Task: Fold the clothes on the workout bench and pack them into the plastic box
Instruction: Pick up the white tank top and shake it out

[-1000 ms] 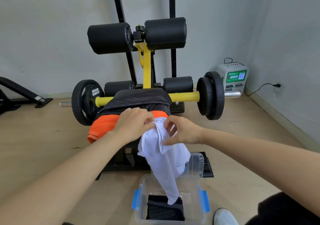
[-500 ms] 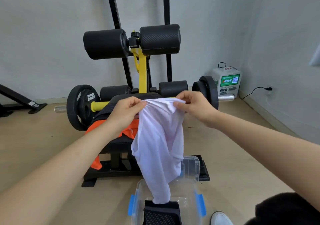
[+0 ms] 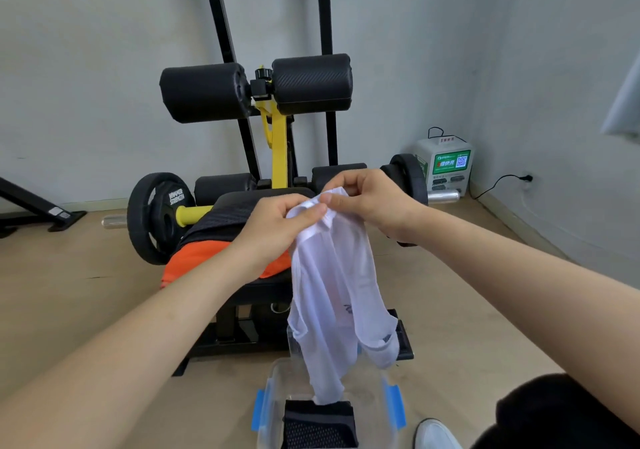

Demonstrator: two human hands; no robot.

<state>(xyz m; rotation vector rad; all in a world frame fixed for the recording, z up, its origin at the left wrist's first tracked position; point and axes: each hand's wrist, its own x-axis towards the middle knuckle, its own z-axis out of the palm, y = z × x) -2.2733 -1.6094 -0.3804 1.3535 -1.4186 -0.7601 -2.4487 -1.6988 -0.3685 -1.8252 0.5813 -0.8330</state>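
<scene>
Hands (image 3: 277,218) (image 3: 369,199) pinch white shirt (image 3: 332,296) above plastic box (image 3: 389,403)

thin white cloth shirt (image 3: 334,296); clear plastic box (image 3: 388,410)

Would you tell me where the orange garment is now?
The orange garment lies on the workout bench, left of centre in the head view, behind the left forearm.

Left hand (image 3: 277,222), right hand (image 3: 375,199), forearms (image 3: 145,341) bare; black trousers (image 3: 561,412); white shoe (image 3: 434,435).
</scene>
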